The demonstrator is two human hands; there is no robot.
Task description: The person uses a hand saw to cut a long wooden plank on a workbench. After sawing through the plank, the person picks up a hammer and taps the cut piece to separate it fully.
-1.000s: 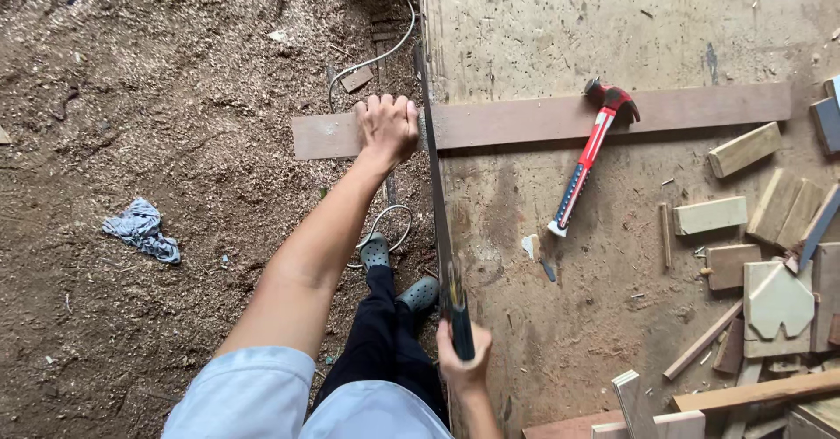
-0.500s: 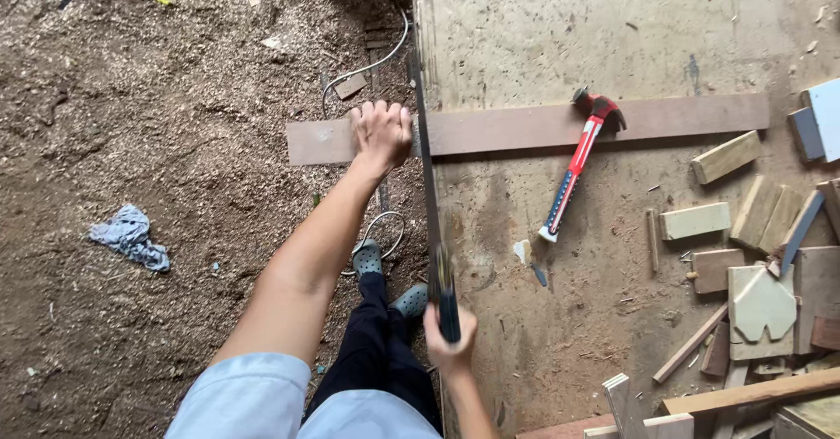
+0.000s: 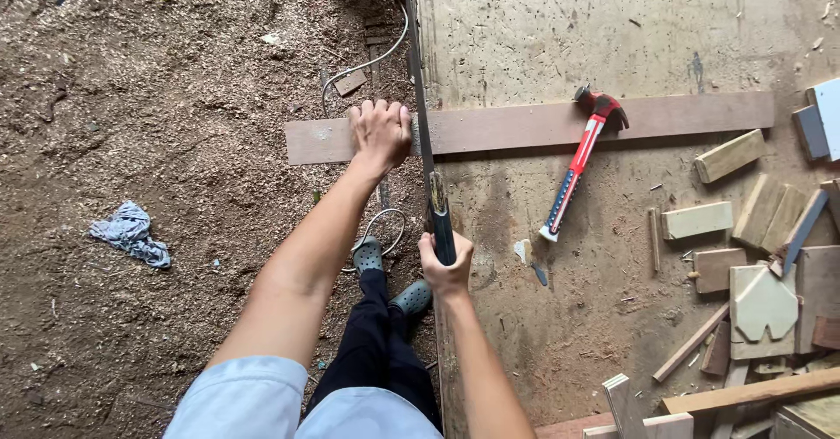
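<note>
Nearest to us, our right hand [image 3: 444, 264] is wrapped tight around the dark handle of a handsaw [image 3: 426, 142], whose thin blade runs straight away from us along the edge of the workbench [image 3: 542, 19] and crosses a long reddish-brown plank [image 3: 534, 124]; below it we see our dark trousers and a pair of grey-green clogs [image 3: 391, 277] standing on the sawdust floor [image 3: 157, 107]. Farther out, our left hand [image 3: 381, 133] lies palm down on the plank, fingers spread and pressing on the part that overhangs the bench, just beside the blade; it grips nothing, only bears on the wood. The plank lies across the bench top, its left end hanging out over the floor. A hammer [image 3: 577, 163] with a red and blue handle rests with its head on the plank and its handle slanting back toward us. To the right, offcut blocks [image 3: 726, 220] sit in a loose heap. A thin light cable [image 3: 367, 63] curls over the sawdust beyond the plank, and what seems to be a crumpled grey-blue rag [image 3: 131, 233] lies well off to the left
</note>
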